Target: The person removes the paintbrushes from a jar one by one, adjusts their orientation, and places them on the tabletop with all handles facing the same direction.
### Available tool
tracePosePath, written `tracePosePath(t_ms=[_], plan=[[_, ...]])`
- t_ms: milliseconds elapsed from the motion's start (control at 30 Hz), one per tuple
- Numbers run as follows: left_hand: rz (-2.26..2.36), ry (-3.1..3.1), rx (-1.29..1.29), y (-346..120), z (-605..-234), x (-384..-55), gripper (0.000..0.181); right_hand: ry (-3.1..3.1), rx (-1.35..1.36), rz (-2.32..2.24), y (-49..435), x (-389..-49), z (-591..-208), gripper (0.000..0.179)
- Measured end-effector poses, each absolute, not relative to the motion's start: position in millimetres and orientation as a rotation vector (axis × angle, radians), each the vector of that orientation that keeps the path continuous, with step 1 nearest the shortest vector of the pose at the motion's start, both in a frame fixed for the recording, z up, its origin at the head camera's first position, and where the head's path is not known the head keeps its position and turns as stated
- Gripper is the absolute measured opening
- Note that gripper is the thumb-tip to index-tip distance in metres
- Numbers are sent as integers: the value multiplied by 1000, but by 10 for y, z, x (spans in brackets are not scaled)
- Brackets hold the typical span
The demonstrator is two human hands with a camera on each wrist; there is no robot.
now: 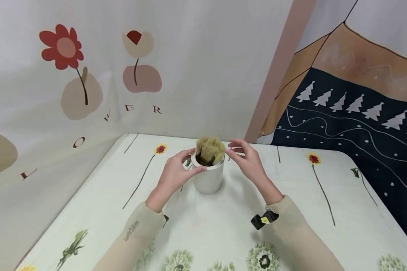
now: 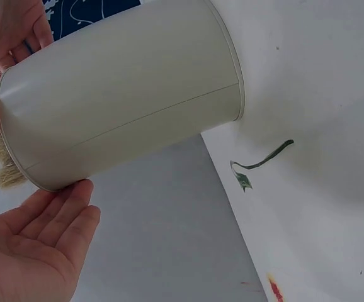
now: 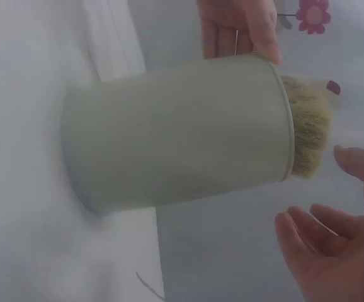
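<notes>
A white cylindrical pot (image 1: pixel 208 182) stands upright on the table, with a tuft of straw-coloured bristles (image 1: pixel 210 148) sticking up out of its mouth. Something dark brown shows below the bristles inside; the lower part is hidden by the wall. My left hand (image 1: pixel 176 169) holds the pot at its rim, thumb on the near side and fingers on the left side. In the left wrist view those fingertips (image 2: pixel 84 189) rest against the wall near the rim. My right hand (image 3: pixel 333 245) is beside the bristles, fingers loosely bent and apart, nothing in them.
A white cloth printed with flowers covers the table (image 1: pixel 230 226). Behind it hangs a pale curtain (image 1: pixel 203 75) with flower prints and letters; a dark cloth with tree prints (image 1: pixel 352 116) hangs at the right. A black strap with a device (image 1: pixel 264 219) is on the right wrist.
</notes>
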State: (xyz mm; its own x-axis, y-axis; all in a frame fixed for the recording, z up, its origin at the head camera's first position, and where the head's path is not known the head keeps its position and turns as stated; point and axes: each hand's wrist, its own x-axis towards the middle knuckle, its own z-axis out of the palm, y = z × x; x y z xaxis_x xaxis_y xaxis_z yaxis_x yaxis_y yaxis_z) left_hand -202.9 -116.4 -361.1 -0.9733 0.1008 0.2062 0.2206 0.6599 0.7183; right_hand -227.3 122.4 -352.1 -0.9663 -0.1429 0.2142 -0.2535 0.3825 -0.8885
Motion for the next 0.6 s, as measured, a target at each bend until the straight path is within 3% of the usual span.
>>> tracePosePath(t_ms=[300, 600], plan=[[-1185, -2733, -274, -1168, -3608, -2032, 82, -2638, 197, 1577, 1073, -2354, -3474, 33], [-1199, -2725, -277, -1160, -3622, -2053, 82, -2727, 271, 1513, 1097, -2467, -3350, 20]])
